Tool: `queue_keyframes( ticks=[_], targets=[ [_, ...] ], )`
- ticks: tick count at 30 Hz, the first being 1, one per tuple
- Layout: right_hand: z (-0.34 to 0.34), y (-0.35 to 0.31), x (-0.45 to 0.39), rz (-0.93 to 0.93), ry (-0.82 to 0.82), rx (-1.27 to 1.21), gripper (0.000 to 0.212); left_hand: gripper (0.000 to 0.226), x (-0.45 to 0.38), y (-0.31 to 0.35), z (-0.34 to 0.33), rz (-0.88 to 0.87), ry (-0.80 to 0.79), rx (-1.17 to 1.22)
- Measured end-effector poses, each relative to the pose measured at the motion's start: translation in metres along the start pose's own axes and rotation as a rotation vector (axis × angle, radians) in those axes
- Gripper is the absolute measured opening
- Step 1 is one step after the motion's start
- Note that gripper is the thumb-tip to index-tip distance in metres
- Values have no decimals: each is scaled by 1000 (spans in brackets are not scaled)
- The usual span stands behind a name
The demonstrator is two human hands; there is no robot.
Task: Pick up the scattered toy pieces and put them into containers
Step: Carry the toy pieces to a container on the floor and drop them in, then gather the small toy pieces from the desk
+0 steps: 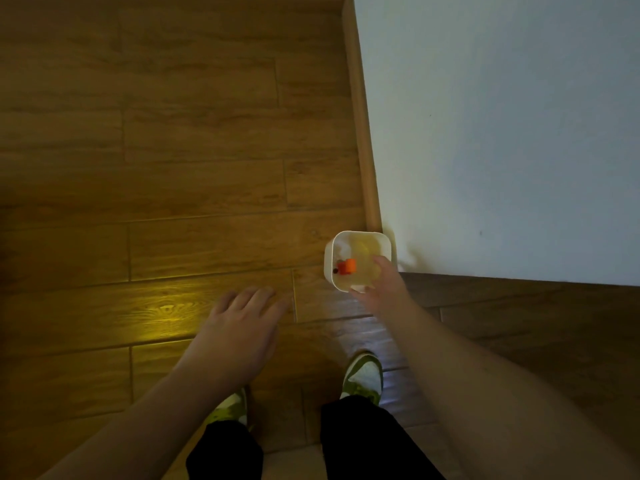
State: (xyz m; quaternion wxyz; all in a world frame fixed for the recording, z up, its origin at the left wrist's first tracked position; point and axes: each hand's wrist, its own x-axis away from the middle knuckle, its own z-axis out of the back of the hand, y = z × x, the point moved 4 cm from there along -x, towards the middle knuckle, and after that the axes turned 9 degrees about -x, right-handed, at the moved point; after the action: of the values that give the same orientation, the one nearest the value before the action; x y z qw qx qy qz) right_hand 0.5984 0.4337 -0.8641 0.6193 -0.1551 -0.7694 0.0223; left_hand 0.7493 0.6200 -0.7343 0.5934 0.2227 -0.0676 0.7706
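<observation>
Left hand point(239, 323) spread flat, right hand point(384, 282) gripping white container point(334, 251) with orange toy point(347, 266).

Wooden plank floor point(173, 168), warm brown, with a yellow light patch near the lower centre. White wall point(502, 133) to its right, edged by a wooden skirting board point(360, 116). Below the wall, darker planks point(519, 313). Green-and-white shoes point(363, 374) and black trouser legs point(360, 441) at the floor's bottom edge.
</observation>
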Motion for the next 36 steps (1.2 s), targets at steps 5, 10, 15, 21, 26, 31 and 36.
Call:
queue_keyframes(
  ticks=[5, 10, 15, 21, 26, 31, 36],
  targets=[
    [2, -7, 55, 82, -10, -48, 49, 46, 8, 13, 42, 15, -60, 14],
    [-15, -20, 153, 100, -69, 344, 38, 55, 19, 29, 100, 16, -227, -49],
    [-30, -34, 265, 510, -93, 1228, 30, 54, 57, 53, 179, 29, -300, -60],
    [-35, -47, 405, 875, -146, 1782, 51, 56, 118, 99, 277, -20, -269, -151],
    [-21, -58, 513, 1075, -90, 1906, 58, 61, 170, 129, 351, -17, -153, -84],
    [-10, -57, 591, 1137, 14, 1904, 59, 60, 210, 162, 404, -117, -57, -104],
    [5, -47, 655, 1086, 286, 1728, 57, 59, 243, 186, 438, -379, 14, -264]
  ],
)
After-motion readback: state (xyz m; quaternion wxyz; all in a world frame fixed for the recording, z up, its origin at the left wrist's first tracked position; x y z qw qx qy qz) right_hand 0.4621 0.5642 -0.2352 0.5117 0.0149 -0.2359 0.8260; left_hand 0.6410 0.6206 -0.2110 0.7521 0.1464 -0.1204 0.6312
